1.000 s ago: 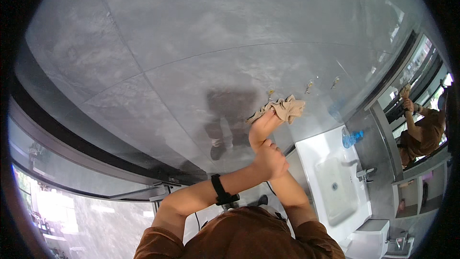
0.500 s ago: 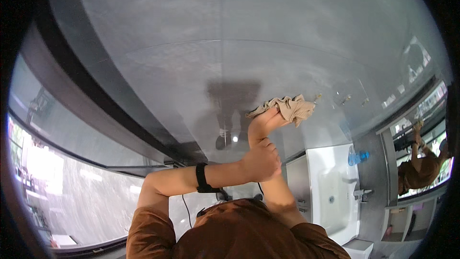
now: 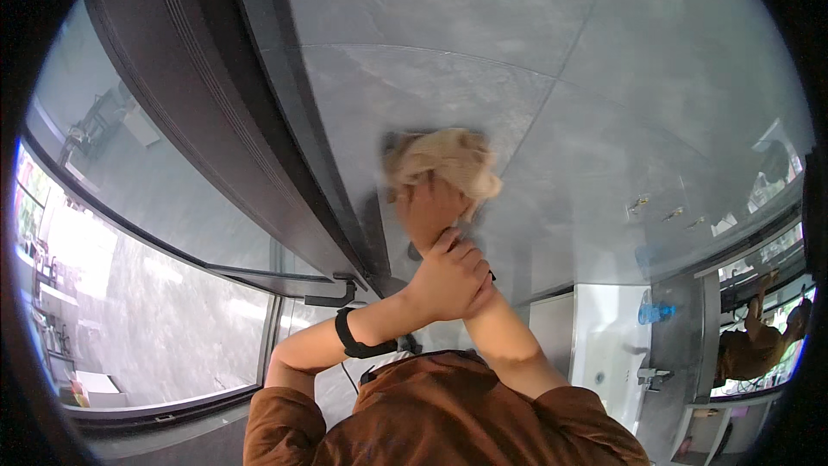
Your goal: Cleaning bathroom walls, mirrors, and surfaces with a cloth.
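A tan cloth (image 3: 453,161), slightly smeared by motion, lies bunched against the grey tiled wall (image 3: 638,112). My right hand (image 3: 429,209) presses on it, holding it to the surface, with part of its fingers lost in the folds. Just below, my left hand (image 3: 450,274) is closed around my right wrist, its knuckles showing. A black band (image 3: 349,332) circles my left forearm.
Left of the cloth runs a dark door frame (image 3: 216,95) with a black handle (image 3: 332,293) low down. At the right are a white washbasin (image 3: 608,328), a chrome faucet (image 3: 655,377), a blue bottle (image 3: 655,312) and a mirror (image 3: 763,328). Small brass pipe fittings (image 3: 638,204) stick out of the wall.
My right hand and the cloth have moved left along the wall, closer to the dark frame. My left hand stays clasped on the right wrist. The view has shifted left too.
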Motion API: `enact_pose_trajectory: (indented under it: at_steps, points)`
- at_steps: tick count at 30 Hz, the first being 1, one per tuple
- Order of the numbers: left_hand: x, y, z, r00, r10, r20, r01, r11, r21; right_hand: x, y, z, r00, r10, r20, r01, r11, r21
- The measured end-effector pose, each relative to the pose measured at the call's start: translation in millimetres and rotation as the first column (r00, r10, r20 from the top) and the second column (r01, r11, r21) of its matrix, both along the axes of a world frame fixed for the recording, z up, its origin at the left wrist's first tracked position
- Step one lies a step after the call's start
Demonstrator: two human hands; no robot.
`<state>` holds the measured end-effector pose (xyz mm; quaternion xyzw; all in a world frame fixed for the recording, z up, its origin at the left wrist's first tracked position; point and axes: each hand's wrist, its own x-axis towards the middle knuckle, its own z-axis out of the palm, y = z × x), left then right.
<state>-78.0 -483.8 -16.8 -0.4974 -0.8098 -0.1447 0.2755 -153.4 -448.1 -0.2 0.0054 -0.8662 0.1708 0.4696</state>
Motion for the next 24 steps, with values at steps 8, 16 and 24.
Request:
enact_pose_trajectory:
  at_steps: [8, 16, 24]
  points:
    - [-36.4, 5.7, -25.6, 0.991, -0.046, 0.129, 0.036, 0.997, 0.075, -39.6, -3.4, -54.6, 0.910, 0.394, -0.130, -0.312, 0.856, 0.412]
    - [-9.9, 164.0, -30.8, 0.973, -0.203, 0.105, 0.199, 0.979, 0.047, -4.1, 168.0, -57.3, 0.860, 0.489, -0.145, -0.231, 0.626, 0.744]
    - [23.3, 324.9, 0.0, 0.898, -0.434, 0.079, 0.437, 0.899, -0.036, 37.7, 360.7, -43.9, 0.885, 0.412, -0.217, -0.195, 0.750, 0.632]
